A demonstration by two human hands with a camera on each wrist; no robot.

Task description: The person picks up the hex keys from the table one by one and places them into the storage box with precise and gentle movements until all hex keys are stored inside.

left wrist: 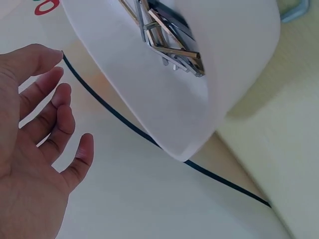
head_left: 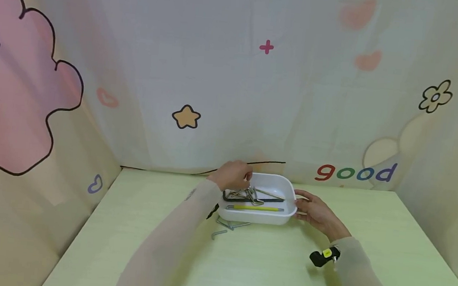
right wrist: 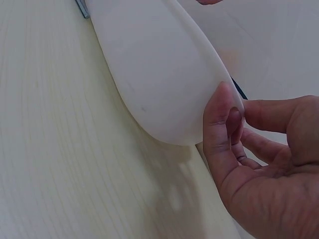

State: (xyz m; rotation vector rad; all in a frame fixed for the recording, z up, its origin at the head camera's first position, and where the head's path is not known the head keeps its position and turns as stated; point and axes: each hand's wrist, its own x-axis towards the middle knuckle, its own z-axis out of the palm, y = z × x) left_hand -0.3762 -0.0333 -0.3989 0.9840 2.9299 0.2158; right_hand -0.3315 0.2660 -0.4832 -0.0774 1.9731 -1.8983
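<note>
My left hand point(head_left: 232, 174) hovers over the left end of a white plastic tray point(head_left: 257, 217). Its fingers are loosely bent, and the left wrist view shows nothing between them. At the tray's right end, my right hand point(right wrist: 259, 149) pinches the rim between thumb and fingers. Inside the tray lie a pile of L-shaped hex keys point(left wrist: 174, 51), a long black hex key point(head_left: 271, 201) and a slim yellow rod with metal ends point(head_left: 257, 208). Part of the pile's left side is hidden behind my left hand in the head view.
Several silver hex keys point(head_left: 219, 233) lie on the pale wooden table point(head_left: 267, 266) in front of the tray. A printed cloth point(head_left: 227, 78) hangs as a wall behind the table and along both sides. The tray stands near the table's back edge.
</note>
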